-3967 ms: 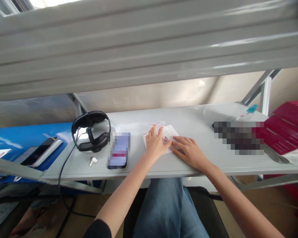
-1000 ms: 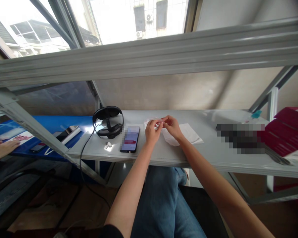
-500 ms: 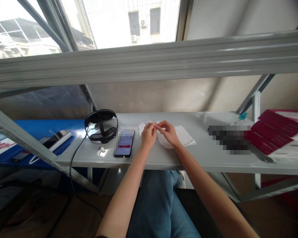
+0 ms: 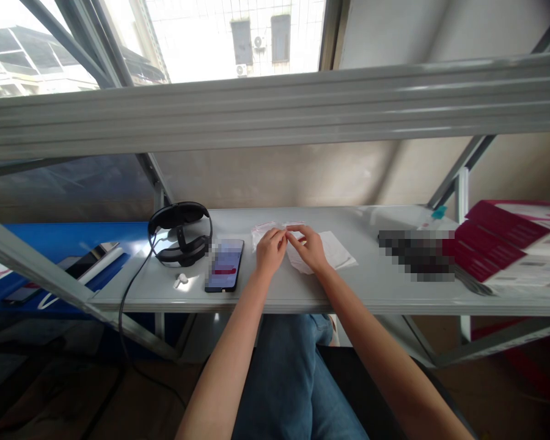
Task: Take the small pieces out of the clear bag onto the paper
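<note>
Pinching a small clear packet point(image 4: 275, 230) between the fingertips of both hands, I hold it just above the grey shelf point(image 4: 376, 284), with my left hand point(image 4: 269, 252) and right hand point(image 4: 310, 249) drawn close together so that the tips almost meet over it. The packet is thin and half hidden by my fingers; I cannot tell what is inside. Four seconds ago both palms lay flat on the paper, pressing it down; a second ago the hands had already risen and closed on the packet, and since then they have hardly shifted. I judge from that change that the flattening is finished and the fine fingertip work on the packet is in hand.

Under and just to the outside of my right hand lies a white sheet of paper point(image 4: 337, 250), flat on the shelf. Just beside my left hand, on its outer side, a phone point(image 4: 224, 272) lies face up. Beyond the phone sit a black headset point(image 4: 181, 235) with its cable trailing over the edge and a white earbud point(image 4: 180, 280). Well off past my right hand, dark red booklets point(image 4: 499, 235) are stacked at the shelf's end.
</note>
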The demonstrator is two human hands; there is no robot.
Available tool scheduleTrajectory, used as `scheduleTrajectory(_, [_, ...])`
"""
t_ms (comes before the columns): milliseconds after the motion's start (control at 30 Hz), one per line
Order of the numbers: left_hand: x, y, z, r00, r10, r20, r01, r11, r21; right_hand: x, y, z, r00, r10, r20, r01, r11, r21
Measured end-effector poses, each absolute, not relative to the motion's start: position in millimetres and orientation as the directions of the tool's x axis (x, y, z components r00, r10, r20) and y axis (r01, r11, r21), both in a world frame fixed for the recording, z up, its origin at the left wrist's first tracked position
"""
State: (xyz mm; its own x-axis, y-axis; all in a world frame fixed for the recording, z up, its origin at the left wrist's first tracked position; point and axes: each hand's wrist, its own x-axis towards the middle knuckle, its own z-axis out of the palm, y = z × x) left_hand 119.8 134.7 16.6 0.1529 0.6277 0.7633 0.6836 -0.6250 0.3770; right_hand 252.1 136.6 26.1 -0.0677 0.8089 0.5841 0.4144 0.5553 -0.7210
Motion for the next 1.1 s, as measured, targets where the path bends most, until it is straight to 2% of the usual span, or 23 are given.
scheduleTrajectory(233, [121.4, 133.9, 17.7, 0.17, 0.604, 0.779, 0.749, -0.593, 0.296, 252.7, 136.8, 26.4, -0.102, 0.748, 0.655, 0.509, 0.605, -0.612])
scheduleTrajectory(400, [124.4, 131.3, 19.0, 0.135, 0.578, 0.805, 0.796, -0.546, 0.259, 252.0, 137.5, 26.0, -0.077, 0.728, 0.682, 0.602, 0.579, -0.55])
scheduleTrajectory(500, [124.8, 130.2, 19.3, 0.092, 0.558, 0.825, 0.807, -0.527, 0.267, 252.2, 138.6, 24.5, 0.014, 0.731, 0.682, 0.666, 0.502, -0.552])
scheduleTrajectory(600, [124.1, 129.9, 18.9, 0.047, 0.545, 0.837, 0.805, -0.517, 0.292, 252.6, 139.6, 23.2, 0.15, 0.757, 0.636, 0.691, 0.379, -0.615])
scheduleTrajectory(667, [123.5, 130.4, 18.1, 0.048, 0.541, 0.84, 0.796, -0.529, 0.295, 252.5, 139.8, 22.9, 0.165, 0.777, 0.608, 0.661, 0.37, -0.652])
scheduleTrajectory(733, [123.2, 131.4, 17.0, 0.065, 0.542, 0.838, 0.788, -0.543, 0.291, 252.4, 140.1, 22.7, 0.132, 0.778, 0.614, 0.602, 0.43, -0.673])
scheduleTrajectory(933, [123.4, 133.1, 15.9, 0.103, 0.557, 0.824, 0.804, -0.535, 0.261, 251.2, 144.5, 20.3, -0.072, 0.756, 0.651, 0.48, 0.598, -0.642])
scheduleTrajectory(1033, [124.8, 130.4, 17.8, 0.148, 0.565, 0.812, 0.806, -0.545, 0.232, 248.7, 145.5, 20.2, -0.156, 0.805, 0.573, 0.339, 0.588, -0.734])
scheduleTrajectory(1100, [125.9, 128.1, 19.7, 0.167, 0.562, 0.81, 0.794, -0.564, 0.227, 246.8, 144.0, 22.3, -0.205, 0.852, 0.481, 0.21, 0.518, -0.829])
